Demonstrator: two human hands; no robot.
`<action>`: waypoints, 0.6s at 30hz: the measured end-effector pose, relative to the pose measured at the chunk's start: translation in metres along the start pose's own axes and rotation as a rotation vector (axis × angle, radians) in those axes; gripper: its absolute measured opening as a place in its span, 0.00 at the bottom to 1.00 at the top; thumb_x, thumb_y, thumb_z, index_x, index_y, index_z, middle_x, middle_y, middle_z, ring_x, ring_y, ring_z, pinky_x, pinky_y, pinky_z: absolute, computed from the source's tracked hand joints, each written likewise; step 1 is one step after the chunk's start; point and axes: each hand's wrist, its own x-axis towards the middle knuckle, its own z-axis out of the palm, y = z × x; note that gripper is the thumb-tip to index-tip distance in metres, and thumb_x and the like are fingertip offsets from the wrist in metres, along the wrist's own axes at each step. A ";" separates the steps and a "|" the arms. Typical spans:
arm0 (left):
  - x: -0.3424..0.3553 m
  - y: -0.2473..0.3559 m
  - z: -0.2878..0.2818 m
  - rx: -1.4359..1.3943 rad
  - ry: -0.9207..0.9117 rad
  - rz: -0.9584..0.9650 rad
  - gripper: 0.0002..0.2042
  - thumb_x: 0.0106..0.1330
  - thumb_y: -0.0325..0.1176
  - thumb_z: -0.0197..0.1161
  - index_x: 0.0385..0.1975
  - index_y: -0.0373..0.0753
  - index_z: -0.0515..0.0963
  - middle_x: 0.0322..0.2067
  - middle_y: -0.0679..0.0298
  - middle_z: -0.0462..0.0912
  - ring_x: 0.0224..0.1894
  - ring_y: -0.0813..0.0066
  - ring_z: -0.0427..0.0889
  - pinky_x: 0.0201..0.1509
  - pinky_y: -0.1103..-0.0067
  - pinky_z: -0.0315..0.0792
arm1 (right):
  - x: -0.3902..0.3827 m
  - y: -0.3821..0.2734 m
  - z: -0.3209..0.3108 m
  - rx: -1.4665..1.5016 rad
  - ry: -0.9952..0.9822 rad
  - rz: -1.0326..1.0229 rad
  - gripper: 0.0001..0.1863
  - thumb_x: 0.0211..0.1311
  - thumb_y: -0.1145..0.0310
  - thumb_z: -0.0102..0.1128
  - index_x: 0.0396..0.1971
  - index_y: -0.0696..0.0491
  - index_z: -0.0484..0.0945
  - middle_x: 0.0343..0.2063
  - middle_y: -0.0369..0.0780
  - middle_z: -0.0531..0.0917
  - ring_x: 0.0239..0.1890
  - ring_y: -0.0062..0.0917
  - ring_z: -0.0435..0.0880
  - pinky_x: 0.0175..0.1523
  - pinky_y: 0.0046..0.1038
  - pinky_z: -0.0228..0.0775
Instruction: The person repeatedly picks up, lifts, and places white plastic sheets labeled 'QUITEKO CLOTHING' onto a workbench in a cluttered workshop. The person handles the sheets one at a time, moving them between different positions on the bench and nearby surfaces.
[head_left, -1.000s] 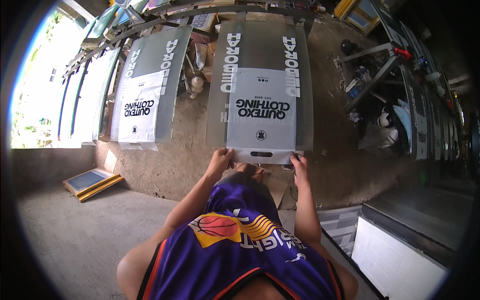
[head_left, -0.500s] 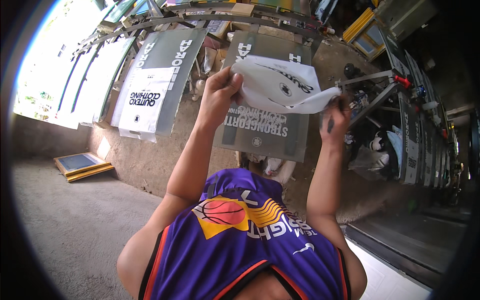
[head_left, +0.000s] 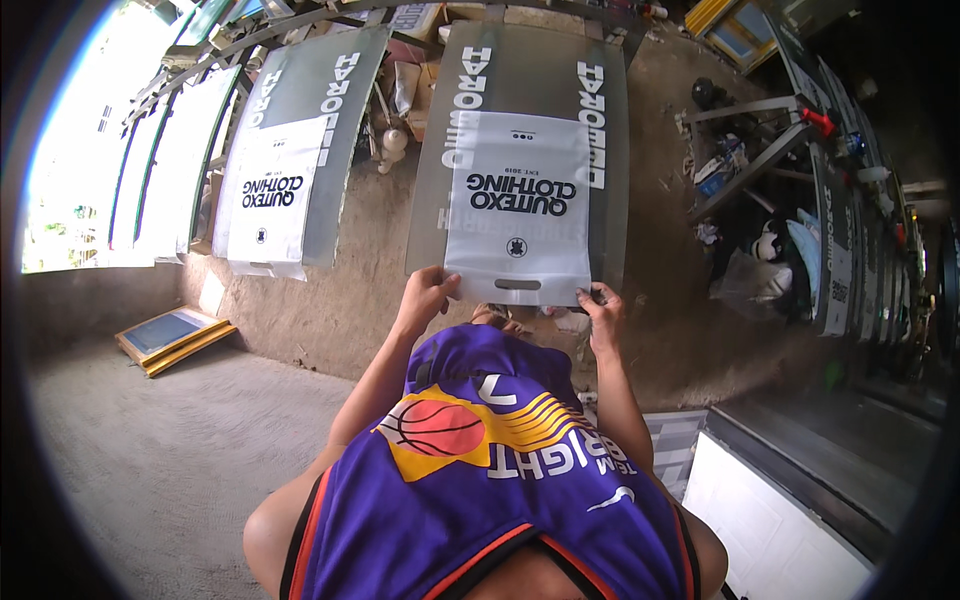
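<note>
A white plastic bag (head_left: pixel 520 240) with black print and a cut-out handle lies flat on a grey printing board (head_left: pixel 425 210) in front of me. My left hand (head_left: pixel 430 292) pinches the bag's near left corner between thumb and fingers. At the near right corner my right hand (head_left: pixel 602 308) pinches it the same way. The handle slot lies between my hands, along the bag's near edge. Large white lettering on the board shows on both sides of the bag.
To the left, another grey board (head_left: pixel 335 205) bears a similar white bag (head_left: pixel 275 215). Yellow-framed screens (head_left: pixel 175 335) lie on the floor at left. A metal frame (head_left: pixel 750 170) with a red clamp (head_left: pixel 818 121) stands at right, beside cluttered plastic bags. More boards line the far right.
Both hands have come down and nearer to me. The bag, held loose and curled in the air before, now lies spread flat on the board.
</note>
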 end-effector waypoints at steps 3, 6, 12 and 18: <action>-0.002 -0.004 -0.003 0.744 0.116 0.032 0.16 0.62 0.41 0.64 0.33 0.31 0.80 0.25 0.49 0.83 0.28 0.56 0.83 0.32 0.66 0.74 | -0.011 0.028 -0.012 -0.121 -0.002 0.055 0.07 0.60 0.71 0.63 0.27 0.61 0.81 0.21 0.33 0.80 0.24 0.13 0.75 0.32 0.19 0.66; -0.005 0.013 0.002 0.878 0.254 0.148 0.17 0.60 0.45 0.65 0.31 0.33 0.79 0.27 0.46 0.83 0.34 0.44 0.82 0.38 0.59 0.74 | -0.022 0.043 -0.024 -0.121 0.018 0.100 0.09 0.62 0.69 0.63 0.30 0.61 0.82 0.23 0.37 0.84 0.28 0.16 0.81 0.35 0.20 0.71; 0.013 0.050 0.064 0.789 0.071 0.322 0.15 0.61 0.42 0.64 0.29 0.33 0.79 0.23 0.49 0.82 0.31 0.46 0.82 0.36 0.62 0.74 | -0.032 0.027 -0.068 -0.233 0.184 -0.039 0.10 0.63 0.68 0.63 0.33 0.61 0.81 0.23 0.34 0.82 0.27 0.14 0.79 0.34 0.19 0.69; 0.009 0.078 0.186 0.707 -0.258 0.460 0.11 0.61 0.35 0.64 0.31 0.32 0.79 0.24 0.50 0.83 0.30 0.52 0.84 0.35 0.67 0.75 | -0.037 0.008 -0.182 -0.268 0.432 -0.117 0.09 0.62 0.69 0.64 0.33 0.60 0.81 0.17 0.29 0.72 0.23 0.11 0.65 0.31 0.16 0.62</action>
